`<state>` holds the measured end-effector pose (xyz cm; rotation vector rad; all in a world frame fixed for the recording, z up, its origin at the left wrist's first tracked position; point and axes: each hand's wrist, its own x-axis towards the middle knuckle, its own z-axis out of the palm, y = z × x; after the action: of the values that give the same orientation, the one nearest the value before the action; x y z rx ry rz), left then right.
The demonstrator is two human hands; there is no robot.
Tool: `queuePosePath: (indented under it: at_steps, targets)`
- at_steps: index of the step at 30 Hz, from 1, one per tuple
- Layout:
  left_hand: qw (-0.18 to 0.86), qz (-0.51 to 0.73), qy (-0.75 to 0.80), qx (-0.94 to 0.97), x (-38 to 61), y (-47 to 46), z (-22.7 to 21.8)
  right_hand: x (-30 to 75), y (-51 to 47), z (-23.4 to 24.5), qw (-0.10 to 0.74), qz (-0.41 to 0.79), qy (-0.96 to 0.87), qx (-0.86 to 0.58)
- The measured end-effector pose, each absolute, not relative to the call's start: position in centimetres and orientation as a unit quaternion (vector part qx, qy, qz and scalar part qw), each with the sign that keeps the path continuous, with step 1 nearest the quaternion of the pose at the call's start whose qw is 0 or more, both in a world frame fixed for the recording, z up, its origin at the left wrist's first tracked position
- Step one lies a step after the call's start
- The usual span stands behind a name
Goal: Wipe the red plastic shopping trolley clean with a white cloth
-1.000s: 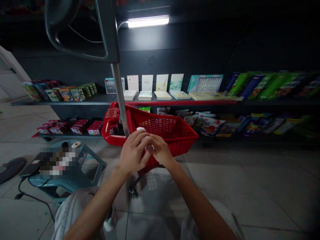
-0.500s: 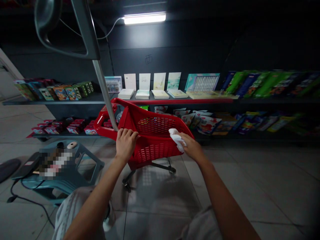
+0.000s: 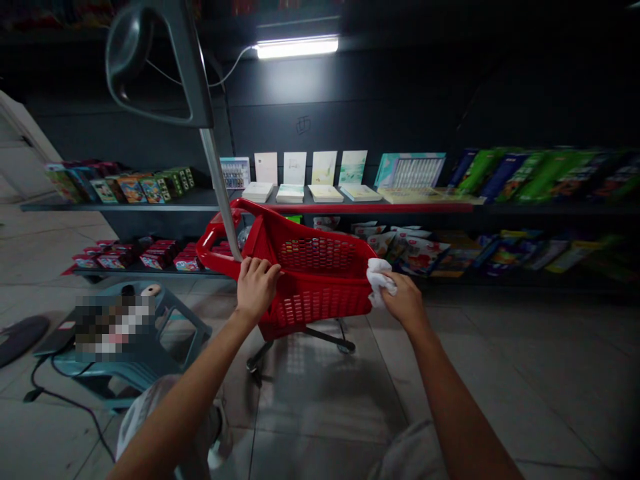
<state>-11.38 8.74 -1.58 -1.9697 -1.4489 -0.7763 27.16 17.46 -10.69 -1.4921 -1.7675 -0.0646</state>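
Dark shelving (image 3: 525, 93) is standing across the background, with a tube lamp (image 3: 297, 47) lighting its middle while the far right is fading into shadow. Booklets (image 3: 293, 192) are lying in stacks along the shelf, and others are standing upright behind them, probably so that their covers are facing outward. On the tiled floor (image 3: 490, 387), the red shopping cart (image 3: 353, 303) is standing side-on between the person and the shelving, its handle end at the left. The left hand (image 3: 257, 287) is gripping the near rim toward that end, its fingers bending over the edge close together, seemingly to be steadying the basket. The right hand (image 3: 404, 299) is pinching a bunched white cloth (image 3: 380, 281) at the cart's front corner; the crumpling is likely giving the fingers a thicker pad to hold. That cloth is covering the fingertips, so how far apart they are being held is impossible to tell, as is how firmly the cloth is pressing the plastic. A metal pole (image 3: 220, 193) is disappearing at the cart, its lower fixing unclear. Pixelation is masking whatever is resting on the blue-grey stool (image 3: 137, 363), and blur is smearing the green packets (image 3: 543, 175).
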Motion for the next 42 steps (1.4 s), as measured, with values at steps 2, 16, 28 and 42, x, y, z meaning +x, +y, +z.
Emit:
queuePosePath:
  at_steps: [2, 16, 28, 42]
  targets:
    - [0.290, -0.294, -0.541, -0.733, -11.7, 9.2, -1.8, 26.4, 17.6, -10.7, 0.398, -0.025, -0.688, -0.606]
    - [0.268, -0.319, -0.536, -0.734, -14.4, 12.8, -2.0, 18.9, 16.1, -7.5, 0.366, -0.023, -0.693, -0.620]
    - [0.246, -0.328, -0.548, -0.729, -13.2, 14.4, -1.9, 14.1, 17.0, -6.0, 0.500, 0.125, -0.650, -0.558]
    - [0.159, -0.529, -0.514, -0.656, -14.3, 10.1, -3.7, 19.6, 21.0, -8.2, 0.573, 0.091, -0.541, -0.609]
